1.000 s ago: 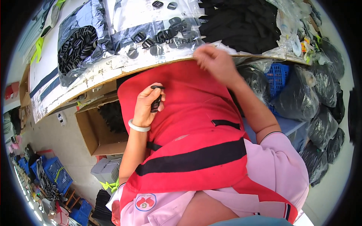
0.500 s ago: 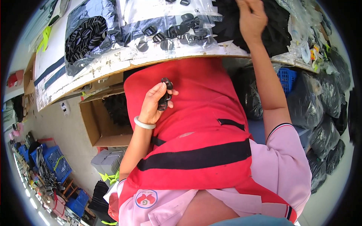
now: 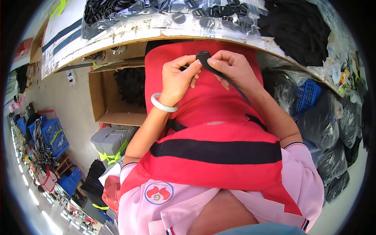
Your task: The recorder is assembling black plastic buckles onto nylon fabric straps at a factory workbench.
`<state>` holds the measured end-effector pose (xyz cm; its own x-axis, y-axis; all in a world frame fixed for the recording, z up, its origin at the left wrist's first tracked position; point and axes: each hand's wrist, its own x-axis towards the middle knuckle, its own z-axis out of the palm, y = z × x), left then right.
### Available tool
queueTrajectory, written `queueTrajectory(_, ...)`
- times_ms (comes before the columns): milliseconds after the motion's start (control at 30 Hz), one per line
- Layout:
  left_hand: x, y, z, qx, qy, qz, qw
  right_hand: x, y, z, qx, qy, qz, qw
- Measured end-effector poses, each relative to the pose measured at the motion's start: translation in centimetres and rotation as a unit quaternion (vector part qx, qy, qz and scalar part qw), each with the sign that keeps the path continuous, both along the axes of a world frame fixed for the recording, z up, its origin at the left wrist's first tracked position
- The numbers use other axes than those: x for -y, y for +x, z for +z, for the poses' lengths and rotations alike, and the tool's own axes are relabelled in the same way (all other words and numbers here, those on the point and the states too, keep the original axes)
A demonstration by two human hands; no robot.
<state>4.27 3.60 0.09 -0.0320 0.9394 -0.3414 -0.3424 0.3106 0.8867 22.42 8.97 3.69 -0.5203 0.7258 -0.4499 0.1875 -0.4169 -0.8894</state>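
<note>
Both hands meet above the red apron on my lap. My left hand, with a pale bangle at the wrist, is closed on a black plastic buckle, its thumb pressed on the near side. My right hand pinches a black webbing strap right beside the buckle. The strap's upper end lies against the buckle; whether it passes through a slot I cannot tell. Its tail hangs down past my right wrist. Something black shows partly behind my left fingers.
A worktable's edge crosses ahead, bearing loose black buckles on clear plastic and a pile of black straps. An open cardboard box stands below left. Black-filled plastic bags and a blue basket are at right.
My right hand has come back from the strap pile on the table and now holds a strap. My left hand has moved up and right, bringing the buckle to it.
</note>
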Motion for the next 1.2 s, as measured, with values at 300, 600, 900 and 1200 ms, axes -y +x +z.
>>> queueTrajectory(300, 0.8, 0.5, -1.0, -0.266, 0.174, 0.023, 0.948, 0.7, -0.9, -1.5, -0.165, -0.145, -0.078, 0.972)
queueTrajectory(600, 1.5, -1.5, -1.6, -0.173, 0.136, -0.024, 0.975, 0.1, -0.8, -2.3, -0.148, -0.143, -0.027, 0.978)
queueTrajectory(900, 1.3, -0.8, -1.7, 0.074, -0.072, 0.018, 0.994, 1.8, -1.8, -2.0, -0.153, 0.282, -0.096, 0.942)
queueTrajectory(1200, 2.0, 0.5, -1.3, -0.037, 0.023, 0.067, 0.997, 1.2, -0.9, -1.4, 0.025, 0.034, -0.017, 0.999)
